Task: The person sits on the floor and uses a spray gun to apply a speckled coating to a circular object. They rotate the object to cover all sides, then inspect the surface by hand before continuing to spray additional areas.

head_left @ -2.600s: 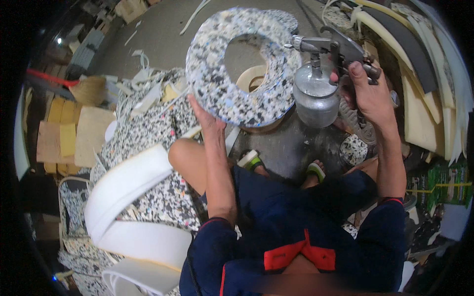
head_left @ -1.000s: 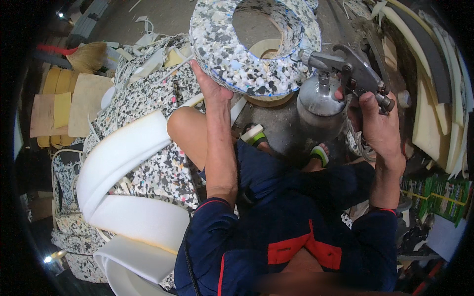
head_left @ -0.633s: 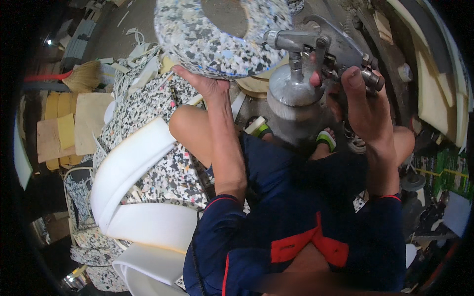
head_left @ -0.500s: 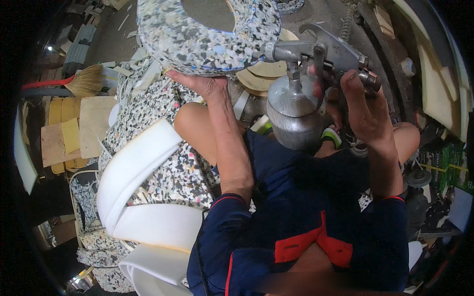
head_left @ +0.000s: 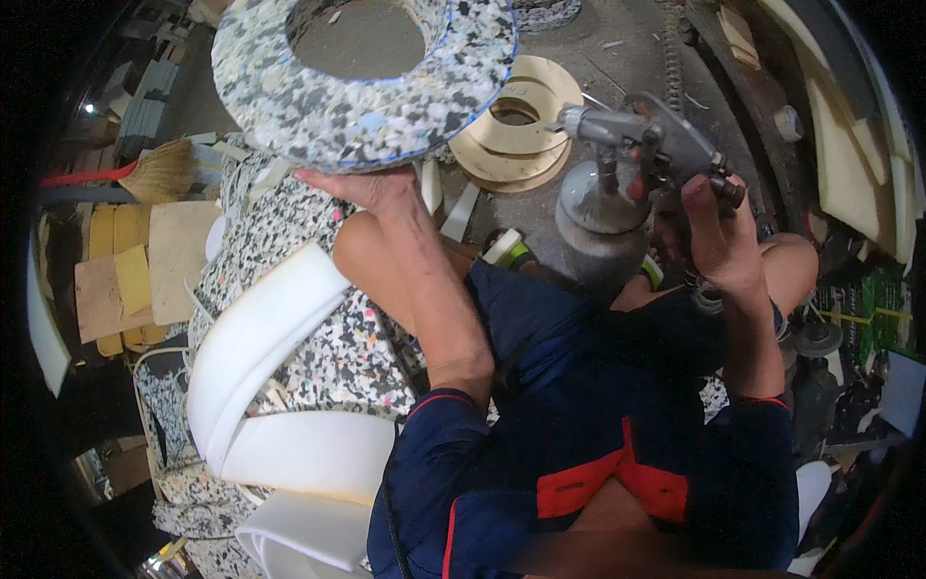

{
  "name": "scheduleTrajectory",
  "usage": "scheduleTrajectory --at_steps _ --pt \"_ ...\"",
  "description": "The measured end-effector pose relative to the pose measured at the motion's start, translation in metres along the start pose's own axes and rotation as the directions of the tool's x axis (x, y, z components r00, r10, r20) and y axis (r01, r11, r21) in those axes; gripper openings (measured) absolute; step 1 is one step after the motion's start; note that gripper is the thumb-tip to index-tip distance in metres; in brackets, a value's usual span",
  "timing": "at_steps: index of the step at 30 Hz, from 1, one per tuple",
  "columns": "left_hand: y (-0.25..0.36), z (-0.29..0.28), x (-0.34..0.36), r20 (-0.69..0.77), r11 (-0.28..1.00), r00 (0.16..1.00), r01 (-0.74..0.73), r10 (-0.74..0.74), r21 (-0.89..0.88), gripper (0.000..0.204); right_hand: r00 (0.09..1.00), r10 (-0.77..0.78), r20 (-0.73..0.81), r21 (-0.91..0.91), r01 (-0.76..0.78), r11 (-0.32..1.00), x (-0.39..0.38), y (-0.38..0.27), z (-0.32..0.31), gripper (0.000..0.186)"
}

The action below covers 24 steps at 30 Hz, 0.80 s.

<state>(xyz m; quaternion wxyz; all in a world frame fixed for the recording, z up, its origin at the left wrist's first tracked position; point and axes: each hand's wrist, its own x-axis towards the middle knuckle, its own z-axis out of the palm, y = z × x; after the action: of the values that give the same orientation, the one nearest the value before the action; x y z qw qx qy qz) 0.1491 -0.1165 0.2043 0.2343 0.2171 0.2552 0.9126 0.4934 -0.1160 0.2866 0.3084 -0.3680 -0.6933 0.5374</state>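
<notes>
A thick ring of speckled black, white and grey foam is tilted up in front of me, with a blue line along its edge. My left hand holds it from beneath at the near rim; the thumb shows and the other fingers are hidden under the foam. To the right, my right hand grips a metal spray gun by its handle, the thumb up at the back. A rounded metal cup hangs below the gun. The nozzle points left toward the ring, with a gap between them.
Flat pale wooden rings lie stacked on the floor beyond my legs. Speckled foam blocks and bent white foam strips are at my left, near a straw broom. A dark hose and cream foam sheets are on the right.
The foam ring has shifted left with my left hand and tipped so its hole shows more. The spray gun has moved slightly right and down, away from the ring, uncovering the wooden rings.
</notes>
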Motion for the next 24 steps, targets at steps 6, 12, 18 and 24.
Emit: scheduleTrajectory --at_steps 6,12,18,24 --pt "0.003 0.005 -0.004 -0.085 0.996 0.993 0.079 -0.081 -0.034 0.085 0.999 -0.016 0.043 0.033 0.015 0.999 0.015 0.003 -0.008 0.039" --pt "0.007 0.010 -0.007 -0.077 0.994 0.991 0.105 -0.108 -0.041 0.085 0.995 -0.041 -0.095 -0.064 0.035 0.997 0.031 0.000 -0.017 0.048" --pt "0.004 0.012 -0.005 -0.081 0.993 0.990 0.116 -0.113 0.026 0.085 0.988 0.021 -0.155 -0.043 -0.028 0.999 0.054 0.005 -0.039 0.053" --pt "0.006 0.014 -0.008 -0.125 0.990 0.982 0.139 -0.141 -0.020 0.084 0.981 -0.038 -0.188 -0.028 0.033 0.999 0.066 0.015 -0.050 0.053"
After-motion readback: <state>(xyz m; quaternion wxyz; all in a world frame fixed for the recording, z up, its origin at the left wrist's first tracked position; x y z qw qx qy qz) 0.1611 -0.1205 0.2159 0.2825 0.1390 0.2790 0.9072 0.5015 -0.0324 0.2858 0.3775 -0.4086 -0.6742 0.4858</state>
